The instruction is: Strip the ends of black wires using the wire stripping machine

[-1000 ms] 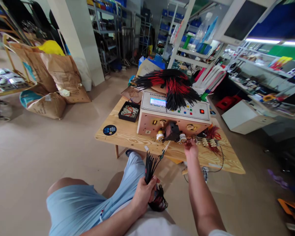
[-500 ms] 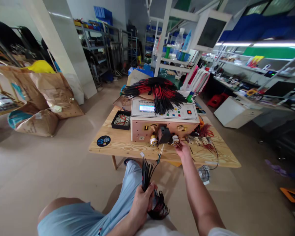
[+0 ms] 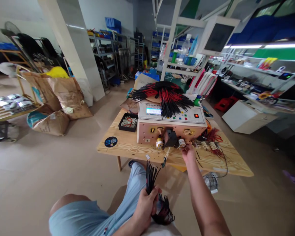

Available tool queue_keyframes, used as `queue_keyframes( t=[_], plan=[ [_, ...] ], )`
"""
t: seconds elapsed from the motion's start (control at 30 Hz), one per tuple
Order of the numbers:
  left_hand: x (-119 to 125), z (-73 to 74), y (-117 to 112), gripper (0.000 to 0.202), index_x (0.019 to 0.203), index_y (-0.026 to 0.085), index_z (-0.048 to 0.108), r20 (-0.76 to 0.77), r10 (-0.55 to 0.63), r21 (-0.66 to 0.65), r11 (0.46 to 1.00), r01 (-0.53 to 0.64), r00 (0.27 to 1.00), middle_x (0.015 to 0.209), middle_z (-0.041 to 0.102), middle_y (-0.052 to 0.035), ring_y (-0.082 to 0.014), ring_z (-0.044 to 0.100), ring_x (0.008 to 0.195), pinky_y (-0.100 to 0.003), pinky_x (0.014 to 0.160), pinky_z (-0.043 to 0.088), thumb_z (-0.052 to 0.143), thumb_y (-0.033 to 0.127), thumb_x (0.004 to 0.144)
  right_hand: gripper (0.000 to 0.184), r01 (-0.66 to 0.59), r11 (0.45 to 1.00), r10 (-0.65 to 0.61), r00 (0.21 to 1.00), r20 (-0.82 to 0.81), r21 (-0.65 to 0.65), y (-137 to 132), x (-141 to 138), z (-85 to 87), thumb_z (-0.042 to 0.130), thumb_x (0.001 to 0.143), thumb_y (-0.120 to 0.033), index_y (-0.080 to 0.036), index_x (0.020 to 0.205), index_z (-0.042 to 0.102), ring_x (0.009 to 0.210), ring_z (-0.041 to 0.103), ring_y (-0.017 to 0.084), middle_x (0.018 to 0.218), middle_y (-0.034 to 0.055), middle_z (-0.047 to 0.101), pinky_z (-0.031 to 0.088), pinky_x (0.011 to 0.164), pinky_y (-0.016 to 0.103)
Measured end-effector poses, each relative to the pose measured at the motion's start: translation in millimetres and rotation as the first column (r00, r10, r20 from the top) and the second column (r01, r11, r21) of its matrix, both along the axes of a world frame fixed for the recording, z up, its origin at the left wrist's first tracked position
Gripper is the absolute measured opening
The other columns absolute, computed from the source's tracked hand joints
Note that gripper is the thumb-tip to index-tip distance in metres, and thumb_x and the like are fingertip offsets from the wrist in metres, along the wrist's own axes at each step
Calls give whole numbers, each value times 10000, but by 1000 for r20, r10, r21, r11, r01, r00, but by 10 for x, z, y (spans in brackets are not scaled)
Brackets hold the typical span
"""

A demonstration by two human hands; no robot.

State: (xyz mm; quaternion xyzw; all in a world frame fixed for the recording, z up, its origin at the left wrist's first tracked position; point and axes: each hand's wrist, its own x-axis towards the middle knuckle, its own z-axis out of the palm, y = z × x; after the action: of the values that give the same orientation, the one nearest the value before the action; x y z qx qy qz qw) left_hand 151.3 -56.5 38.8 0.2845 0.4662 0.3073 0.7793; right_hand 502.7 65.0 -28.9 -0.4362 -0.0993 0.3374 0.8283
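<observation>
My left hand (image 3: pixel 147 204) is closed round the middle of a bundle of thin black wires (image 3: pixel 151 177), held upright over my lap. The bundle's lower end, with some red among the black, droops below my fist. My right hand (image 3: pixel 188 153) reaches to the front of a wire-processing machine (image 3: pixel 147 126), at its right-hand white roller (image 3: pixel 181 143). Its fingers are curled there and partly hidden, so what they pinch cannot be made out. A big pile of black and red wires (image 3: pixel 166 95) lies on top of the machine.
The machine stands on a wooden table (image 3: pixel 127 151). To its left sits a black tray (image 3: pixel 127 123) of pale and red wire pieces. White guide rollers (image 3: pixel 205 145) and a red wire bunch (image 3: pixel 214 135) lie to the right. A dark cable (image 3: pixel 226 160) hangs over the table's edge.
The whole scene has shifted right as my head turned slightly left. My left hand still grips the wires, and my right hand stays by the same roller.
</observation>
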Motion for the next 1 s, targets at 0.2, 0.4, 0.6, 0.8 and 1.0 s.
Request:
queue_keyframes(
  t=[0.2, 0.4, 0.6, 0.8, 1.0],
  plan=[
    [126, 4, -6, 612, 764, 138, 628, 19, -30, -21, 999, 30, 999, 537, 467, 78, -11, 277, 305, -186, 304, 178, 793, 707, 610, 271, 2, 1000, -2, 997, -83, 3, -33, -116, 33, 738, 831, -434, -223, 846, 568, 583, 576, 108, 729, -44, 626, 440, 455, 198],
    [178, -2, -14, 587, 766, 139, 632, 14, -87, -18, 996, 87, 996, 522, 448, 84, -11, 273, 298, -187, 306, 162, 778, 694, 648, 376, -76, 994, 67, 991, -116, -75, -352, -30, -87, 723, 779, -568, -214, 854, 620, 705, 629, 184, 790, 27, 649, 522, 552, 305],
    [32, -108, 36, 612, 790, 144, 627, -22, 33, -65, 997, -34, 999, 564, 462, 80, -10, 263, 336, -183, 315, 171, 798, 704, 614, 396, 300, 926, -215, 918, 333, -229, -617, -107, -17, 829, 653, -489, -190, 836, 646, 593, 532, 123, 685, -28, 603, 422, 524, 226],
    [45, -13, 18, 607, 784, 157, 600, 25, 77, -87, 993, -75, 997, 548, 446, 88, -15, 262, 342, -184, 318, 178, 812, 696, 602, 384, 347, 931, -69, 468, 881, -112, -332, -47, 957, 648, 867, -533, -181, 996, 730, 700, 611, 199, 839, 62, 700, 506, 674, 336],
    [-249, 475, 224, 584, 823, 165, 618, 109, 242, 29, 969, -247, 964, 538, 400, 95, -15, 252, 343, -180, 329, 165, 796, 692, 644, 280, 205, 979, 1, -66, 998, 12, 348, -24, 1818, 593, 922, -417, -196, 971, 759, 880, 642, 251, 964, 97, 702, 532, 818, 401]
  ],
)
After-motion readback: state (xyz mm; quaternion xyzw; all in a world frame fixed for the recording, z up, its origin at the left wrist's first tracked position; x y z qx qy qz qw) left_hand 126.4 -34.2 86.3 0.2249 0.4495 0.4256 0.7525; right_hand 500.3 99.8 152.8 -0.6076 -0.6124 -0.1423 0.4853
